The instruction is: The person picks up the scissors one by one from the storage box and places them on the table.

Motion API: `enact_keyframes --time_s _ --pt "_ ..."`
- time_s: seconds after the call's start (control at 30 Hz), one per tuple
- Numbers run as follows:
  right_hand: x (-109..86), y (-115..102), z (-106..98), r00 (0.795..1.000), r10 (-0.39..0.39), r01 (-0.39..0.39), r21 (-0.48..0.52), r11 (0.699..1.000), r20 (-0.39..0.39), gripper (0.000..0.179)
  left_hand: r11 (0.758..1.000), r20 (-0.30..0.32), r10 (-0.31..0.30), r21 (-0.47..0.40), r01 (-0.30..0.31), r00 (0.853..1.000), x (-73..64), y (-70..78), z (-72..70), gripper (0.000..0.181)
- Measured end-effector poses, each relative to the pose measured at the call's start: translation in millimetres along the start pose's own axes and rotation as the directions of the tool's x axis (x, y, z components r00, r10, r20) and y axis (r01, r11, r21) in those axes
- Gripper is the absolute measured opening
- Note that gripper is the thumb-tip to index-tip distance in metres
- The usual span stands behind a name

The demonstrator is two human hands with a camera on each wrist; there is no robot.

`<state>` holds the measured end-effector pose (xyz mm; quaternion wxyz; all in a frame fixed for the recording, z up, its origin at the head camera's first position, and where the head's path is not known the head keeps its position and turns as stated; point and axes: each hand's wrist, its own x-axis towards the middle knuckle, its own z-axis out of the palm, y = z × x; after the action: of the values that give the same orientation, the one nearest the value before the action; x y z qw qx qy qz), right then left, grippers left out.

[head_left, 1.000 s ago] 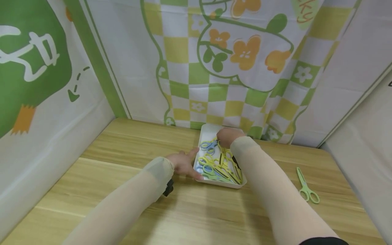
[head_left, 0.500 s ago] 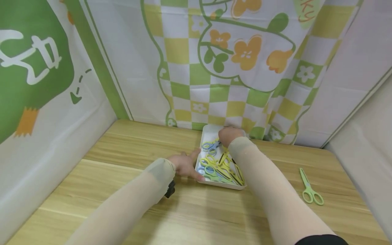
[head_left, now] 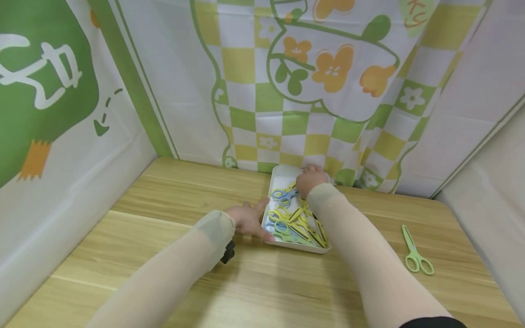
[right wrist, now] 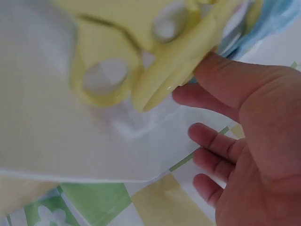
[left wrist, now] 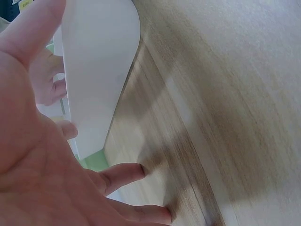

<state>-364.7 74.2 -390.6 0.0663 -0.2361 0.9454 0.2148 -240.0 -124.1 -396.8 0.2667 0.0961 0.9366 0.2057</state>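
Note:
A white tray (head_left: 283, 175) holding several yellow, blue and green scissors stands near the back of the wooden table. My left hand (head_left: 246, 221) rests at its left side, fingers spread and fairly straight. In the left wrist view the thumb lies along the tray wall (left wrist: 99, 61) and other fingertips reach toward the tabletop. Over the tray's far right part is my right hand (head_left: 310, 181). Its thumb and index finger pinch yellow scissors (right wrist: 176, 66) by the handle, seen in the right wrist view; the other fingers are loosely bent. The blades are out of sight there.
Green scissors (head_left: 413, 254) lie alone on the table (head_left: 229, 282) to the right of my right forearm. A checked, flowered curtain (head_left: 295, 123) hangs right behind the tray. Printed white panels close off both sides.
The right hand has shifted slightly within the tray's far right part, and its fingers now show raised toward the curtain. The left hand keeps its place at the tray's side.

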Motion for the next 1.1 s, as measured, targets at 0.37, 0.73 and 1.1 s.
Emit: enact_keyframes --time_s 0.37,0.73,1.1 --pt "-6.0 6.9 4.0 1.000 -0.018 0.016 0.076 0.997 0.022 0.037 1.000 0.015 -0.004 -0.020 0.004 1.000 -0.8 1.3 0.6 0.125" --pt "-3.3 11.7 3.7 0.984 -0.175 0.175 0.007 0.984 0.013 0.019 1.000 0.015 -0.018 0.004 0.018 1.000 0.7 -0.1 0.8 0.125" --pt "-6.3 20.2 5.5 0.955 -0.294 0.292 -0.056 0.955 -0.031 0.024 1.000 0.010 -0.026 0.004 0.026 1.000 0.6 -1.0 0.3 0.124"
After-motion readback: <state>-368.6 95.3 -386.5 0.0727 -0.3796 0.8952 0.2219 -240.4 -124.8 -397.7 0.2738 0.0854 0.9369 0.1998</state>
